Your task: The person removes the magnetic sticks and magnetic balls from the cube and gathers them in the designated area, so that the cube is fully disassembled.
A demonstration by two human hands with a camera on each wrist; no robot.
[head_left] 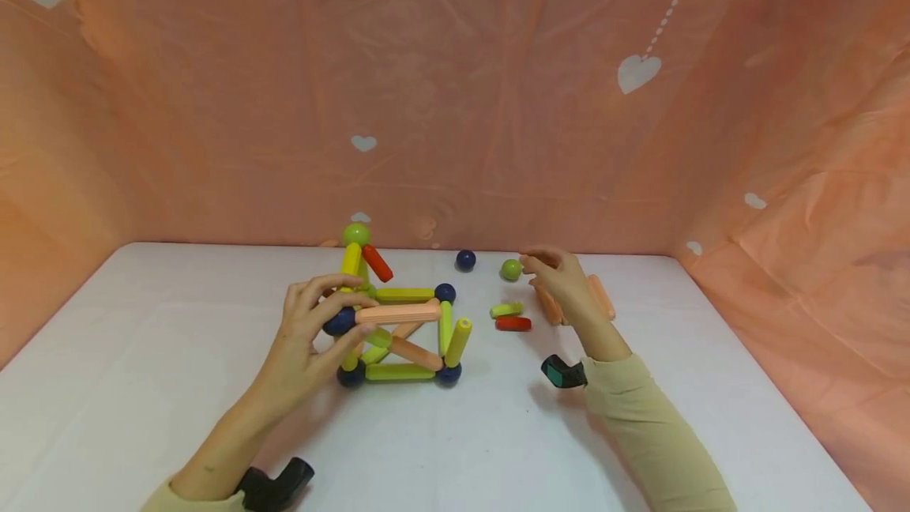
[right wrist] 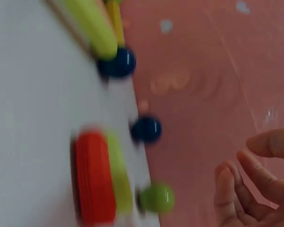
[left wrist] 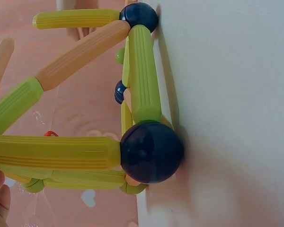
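Note:
A frame of sticks and balls stands at centre-left in the head view. My left hand (head_left: 302,334) grips its upper navy ball (head_left: 340,321), from which a peach stick (head_left: 400,314) reaches right. Yellow-green sticks (head_left: 401,371) and navy balls (left wrist: 152,152) form the base; one stick (head_left: 459,342) stands up at the front right corner, its top bare. A green ball (head_left: 356,234) tops the back, with a red stick (head_left: 377,263) slanting off it. My right hand (head_left: 565,287) hovers near a loose green ball (head_left: 511,269), fingers loosely bent, holding nothing visible.
Behind the frame lies a loose navy ball (head_left: 465,260). A short green stick (head_left: 506,310) and a red one (head_left: 513,324) lie side by side on the white table (head_left: 455,449). Peach sticks (head_left: 600,296) lie around the right hand. A pink curtain (head_left: 455,101) hangs behind.

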